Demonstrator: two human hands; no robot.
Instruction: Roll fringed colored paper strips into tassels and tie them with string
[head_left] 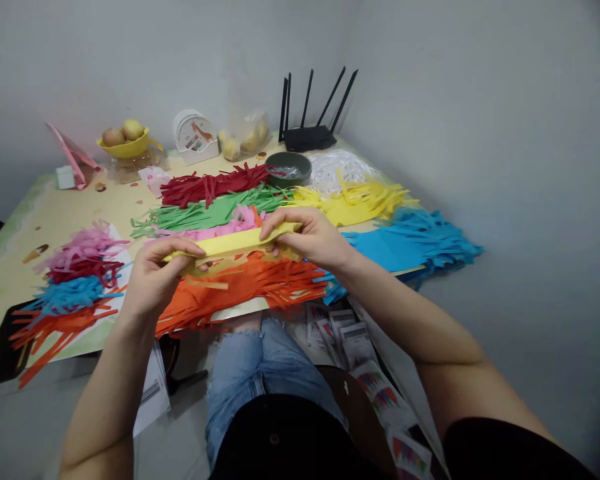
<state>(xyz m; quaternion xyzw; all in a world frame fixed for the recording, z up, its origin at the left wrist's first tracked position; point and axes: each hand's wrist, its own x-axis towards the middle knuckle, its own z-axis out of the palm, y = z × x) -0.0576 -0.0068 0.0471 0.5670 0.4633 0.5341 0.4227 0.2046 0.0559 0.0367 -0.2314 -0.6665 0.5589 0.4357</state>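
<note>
A folded strip of yellow tissue paper is stretched level between my two hands, above the table. My left hand pinches its left end, and my right hand grips the other end with thumb and fingers. Just below the strip lies a pile of orange fringed paper. Behind it are pink fringed paper, green fringed paper and dark red fringed paper. Yellow fringed paper and blue fringed paper spread out on the right.
Fringed bundles in several colours lie at the left. Along the back stand a yellow fruit bowl, a white holder, a green bowl and a black router. Packaged sheets sit below the table's right side.
</note>
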